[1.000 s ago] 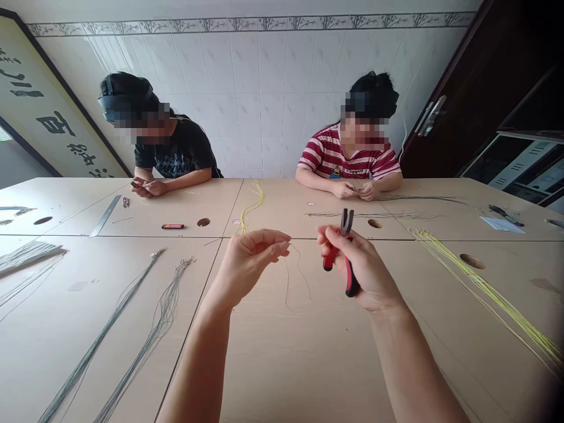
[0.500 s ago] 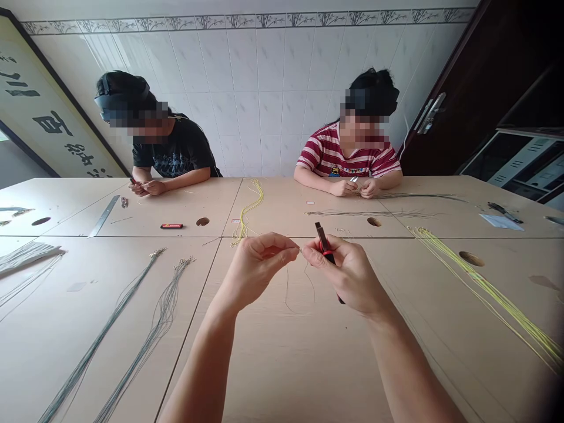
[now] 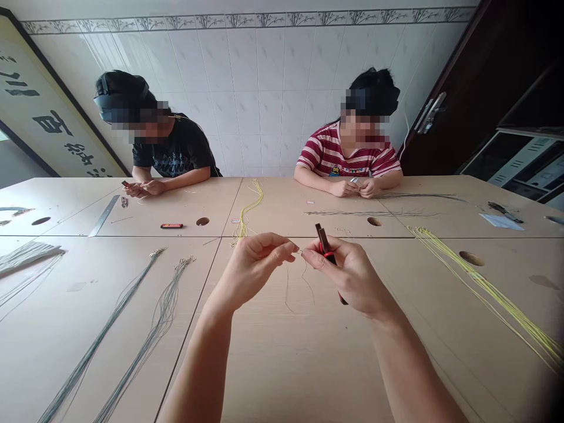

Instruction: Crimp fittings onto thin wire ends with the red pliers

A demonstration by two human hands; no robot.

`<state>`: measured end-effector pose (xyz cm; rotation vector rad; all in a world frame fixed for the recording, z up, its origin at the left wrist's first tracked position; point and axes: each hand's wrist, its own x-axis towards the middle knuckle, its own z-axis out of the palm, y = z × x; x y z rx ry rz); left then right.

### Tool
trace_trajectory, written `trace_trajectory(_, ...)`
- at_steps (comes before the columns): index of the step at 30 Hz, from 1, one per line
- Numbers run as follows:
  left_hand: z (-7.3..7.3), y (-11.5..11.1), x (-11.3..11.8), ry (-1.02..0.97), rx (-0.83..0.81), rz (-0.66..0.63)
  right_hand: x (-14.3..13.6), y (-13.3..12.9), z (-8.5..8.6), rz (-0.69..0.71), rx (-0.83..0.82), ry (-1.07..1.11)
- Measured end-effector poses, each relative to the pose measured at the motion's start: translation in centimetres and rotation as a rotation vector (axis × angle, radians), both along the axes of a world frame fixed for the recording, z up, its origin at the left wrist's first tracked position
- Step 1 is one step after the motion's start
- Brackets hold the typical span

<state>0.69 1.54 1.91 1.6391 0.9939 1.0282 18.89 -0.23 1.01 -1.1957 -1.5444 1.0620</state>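
Note:
My left hand (image 3: 263, 264) is closed in a pinch, thumb against forefinger, on a thin thread-like strand (image 3: 287, 288). Two fine ends of it dangle below the fingertips. Close by on the right, my right hand (image 3: 350, 267) is wrapped round a slim black tool with red trim (image 3: 323, 238); its exact kind is unclear. Its dark tip points up and away, and its other end sticks out under the palm. The right thumb and forefinger also pinch at the strand, where a tiny piece lies between both hands, too small to make out.
Grey-green cord bundles (image 3: 145, 323) lie on the left of the table (image 3: 282, 364), yellow cords (image 3: 489, 282) on the right and more yellow cord (image 3: 253, 205) ahead. A red-and-black stick-like object (image 3: 171, 225) and a ruler (image 3: 104, 215) lie farther off. Two people sit opposite, working with their hands.
My fingertips have drawn slightly apart, the left hand shifting a little left. Both hands keep their hold. The person at left has lowered and opened their hands somewhat.

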Motion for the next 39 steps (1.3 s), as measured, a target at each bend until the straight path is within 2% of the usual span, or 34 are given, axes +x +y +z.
trace_trajectory(10,-0.06,-0.09,-0.01,0.019,-0.037,-0.059,0.15,0.06,-0.28,0.042,0.027,0.007)
trace_trajectory(17,0.41,-0.32,-0.35,-0.045,-0.075,-0.168,0.51,-0.02,-0.05,0.159,0.086,0.029)
trace_trajectory(22,0.57,-0.36,-0.33,-0.054,-0.085,-0.183,0.55,-0.13,0.06,0.201,0.1,0.007)
trace_trajectory(39,0.26,-0.46,0.1,-0.198,-0.088,-0.187,-0.1,-0.12,-0.09,0.109,0.11,0.077)
